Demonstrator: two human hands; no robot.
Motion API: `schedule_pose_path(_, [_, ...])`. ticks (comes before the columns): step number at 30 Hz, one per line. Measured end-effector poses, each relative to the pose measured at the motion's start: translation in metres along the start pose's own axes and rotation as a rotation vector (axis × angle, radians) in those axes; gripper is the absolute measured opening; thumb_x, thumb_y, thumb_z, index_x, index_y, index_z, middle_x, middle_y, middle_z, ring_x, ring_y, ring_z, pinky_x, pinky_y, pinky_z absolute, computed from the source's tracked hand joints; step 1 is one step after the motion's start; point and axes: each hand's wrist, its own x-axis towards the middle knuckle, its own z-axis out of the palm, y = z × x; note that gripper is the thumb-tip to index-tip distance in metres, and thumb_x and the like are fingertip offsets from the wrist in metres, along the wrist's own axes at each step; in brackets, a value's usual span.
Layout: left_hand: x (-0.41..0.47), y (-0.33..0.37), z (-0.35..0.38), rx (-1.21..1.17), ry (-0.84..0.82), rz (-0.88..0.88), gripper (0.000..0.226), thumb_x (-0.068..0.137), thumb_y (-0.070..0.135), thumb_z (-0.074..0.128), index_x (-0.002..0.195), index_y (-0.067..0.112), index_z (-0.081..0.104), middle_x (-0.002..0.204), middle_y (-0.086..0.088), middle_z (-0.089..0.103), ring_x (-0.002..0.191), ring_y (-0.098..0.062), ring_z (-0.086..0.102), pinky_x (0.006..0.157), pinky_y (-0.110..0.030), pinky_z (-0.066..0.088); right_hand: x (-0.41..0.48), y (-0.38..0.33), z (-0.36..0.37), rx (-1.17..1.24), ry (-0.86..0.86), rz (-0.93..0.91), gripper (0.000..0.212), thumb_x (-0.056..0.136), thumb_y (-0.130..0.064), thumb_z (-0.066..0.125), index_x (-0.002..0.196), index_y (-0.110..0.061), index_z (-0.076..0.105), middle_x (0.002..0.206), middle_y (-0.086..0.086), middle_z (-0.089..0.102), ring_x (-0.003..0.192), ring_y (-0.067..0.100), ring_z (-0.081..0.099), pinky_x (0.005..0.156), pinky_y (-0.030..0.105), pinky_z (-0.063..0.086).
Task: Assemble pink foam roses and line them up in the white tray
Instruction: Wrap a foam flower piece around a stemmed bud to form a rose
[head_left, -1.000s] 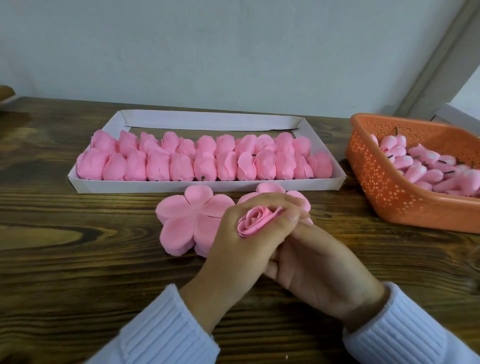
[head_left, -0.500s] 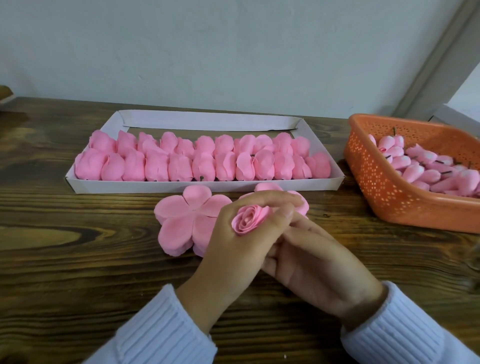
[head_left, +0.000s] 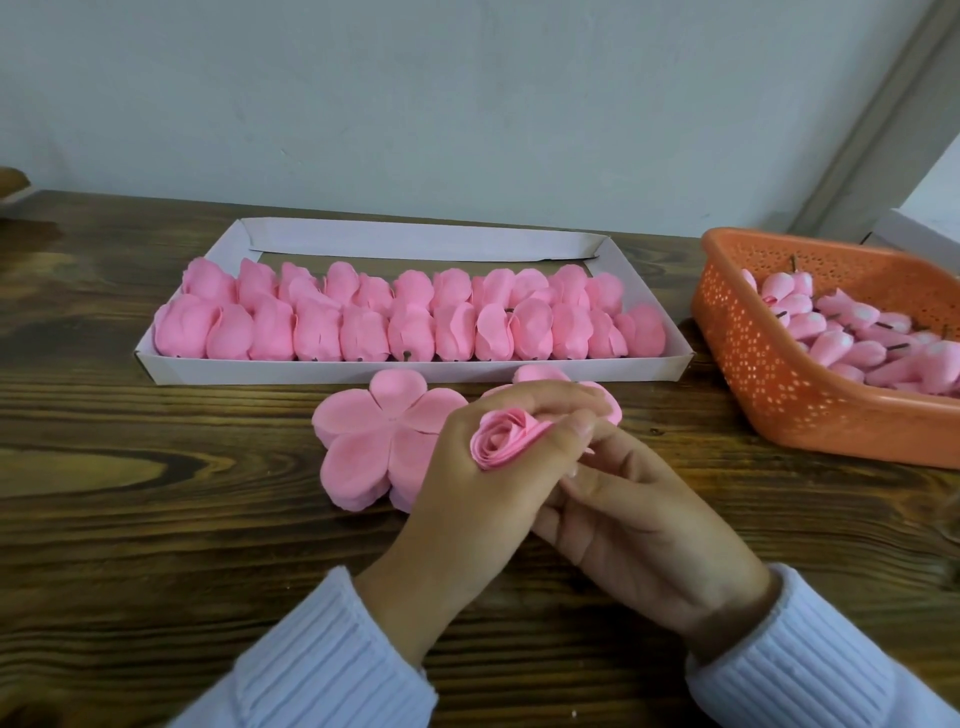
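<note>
Rose (head_left: 506, 439) pinched between left hand (head_left: 467, 499) fingers (head_left: 540, 399); right hand (head_left: 639, 525) close beneath.

- Table (head_left: 156, 519): open wood left of the hands, from the tray's front wall to the near edge.
- White tray (head_left: 234, 370): two packed rows of roses (head_left: 410, 332) fill the front and middle. A bare strip runs along the back wall, with a small gap at the right end.
- Flat petal pieces (head_left: 374, 441): lie just before the tray's front wall.
- Orange basket (head_left: 779, 405): stands right of the tray, with a narrow lane of table between.
- Left hand (head_left: 467, 499) and right hand (head_left: 639, 519): meet at the near middle, covering part of the petal pieces.
</note>
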Motion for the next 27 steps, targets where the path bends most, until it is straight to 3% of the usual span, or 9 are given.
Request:
schedule_pose_path(2, [-0.0002, 0.0005, -0.0005, -0.026, -0.018, -0.008, 0.019, 0.079, 0.02, 0.061, 0.082, 0.033, 0.075, 0.099, 0.014, 0.072, 0.099, -0.003, 0.067, 0.075, -0.016, 0.052, 0.0013, -0.0008, 0.0005, 0.004, -0.006, 0.036, 0.053, 0.081, -0.02, 0.075, 0.126, -0.001, 0.054, 0.114, 0.016, 0.066, 0.101, 0.022, 0.066, 0.09, 0.036, 0.054])
schedule_pose_path(5, [-0.0008, 0.0012, -0.0016, -0.042, -0.033, -0.031, 0.019, 0.08, 0.018, 0.059, 0.083, 0.026, 0.076, 0.102, 0.008, 0.072, 0.099, -0.006, 0.067, 0.074, -0.019, 0.054, 0.0017, 0.0004, -0.0016, -0.016, 0.03, 0.084, 0.046, 0.083, -0.032, 0.073, 0.121, -0.007, 0.063, 0.107, 0.012, 0.069, 0.092, 0.019, 0.068, 0.084, 0.033, 0.056])
schedule_pose_path(8, [-0.0008, 0.0004, -0.0017, -0.022, -0.038, -0.024, 0.013, 0.075, 0.024, 0.065, 0.083, 0.023, 0.076, 0.101, 0.004, 0.072, 0.101, -0.007, 0.067, 0.08, -0.022, 0.054, 0.0, 0.0012, -0.0024, -0.045, 0.034, 0.06, 0.041, 0.078, -0.025, 0.076, 0.115, -0.006, 0.068, 0.107, 0.012, 0.071, 0.097, 0.019, 0.069, 0.085, 0.032, 0.056])
schedule_pose_path(14, [0.0001, -0.0007, -0.0008, 0.032, -0.036, -0.009, 0.018, 0.08, 0.019, 0.06, 0.09, 0.017, 0.075, 0.101, 0.005, 0.073, 0.099, -0.008, 0.067, 0.083, -0.02, 0.052, -0.0005, 0.0, -0.0038, -0.021, 0.003, -0.014, 0.049, 0.078, -0.007, 0.076, 0.121, 0.009, 0.057, 0.116, 0.02, 0.066, 0.11, 0.027, 0.064, 0.093, 0.035, 0.052])
schedule_pose_path(18, [-0.0007, 0.0021, -0.0002, -0.04, -0.021, -0.038, 0.018, 0.081, 0.02, 0.058, 0.084, 0.02, 0.077, 0.099, 0.007, 0.073, 0.097, -0.004, 0.067, 0.078, -0.015, 0.051, 0.0015, -0.0016, -0.0019, 0.011, -0.006, 0.029, 0.049, 0.081, -0.019, 0.076, 0.122, 0.0, 0.059, 0.114, 0.017, 0.066, 0.106, 0.024, 0.065, 0.092, 0.037, 0.052])
schedule_pose_path(21, [-0.0008, 0.0028, -0.0002, -0.061, -0.013, -0.087, 0.02, 0.08, 0.023, 0.058, 0.083, 0.025, 0.077, 0.098, 0.013, 0.073, 0.09, -0.001, 0.068, 0.069, -0.012, 0.05, 0.0032, 0.0018, -0.0006, -0.008, 0.102, 0.116, 0.039, 0.089, -0.033, 0.063, 0.118, -0.006, 0.065, 0.107, 0.016, 0.068, 0.092, 0.023, 0.069, 0.081, 0.035, 0.056])
schedule_pose_path(23, [-0.0009, 0.0018, -0.0001, -0.049, -0.02, -0.104, 0.019, 0.08, 0.026, 0.057, 0.085, 0.027, 0.076, 0.1, 0.015, 0.072, 0.091, -0.001, 0.069, 0.066, -0.013, 0.051, 0.0024, 0.0036, -0.0006, -0.049, 0.176, 0.152, 0.033, 0.091, -0.03, 0.057, 0.111, -0.008, 0.07, 0.104, 0.019, 0.068, 0.086, 0.024, 0.071, 0.077, 0.034, 0.058])
schedule_pose_path(27, [0.0005, -0.0004, 0.0002, -0.012, -0.02, -0.023, 0.015, 0.079, 0.021, 0.061, 0.083, 0.024, 0.075, 0.099, 0.008, 0.073, 0.099, -0.004, 0.067, 0.082, -0.02, 0.053, 0.0006, 0.0002, -0.0006, -0.061, 0.125, 0.084, 0.03, 0.082, -0.019, 0.066, 0.108, -0.007, 0.072, 0.107, 0.014, 0.071, 0.096, 0.02, 0.07, 0.085, 0.032, 0.057])
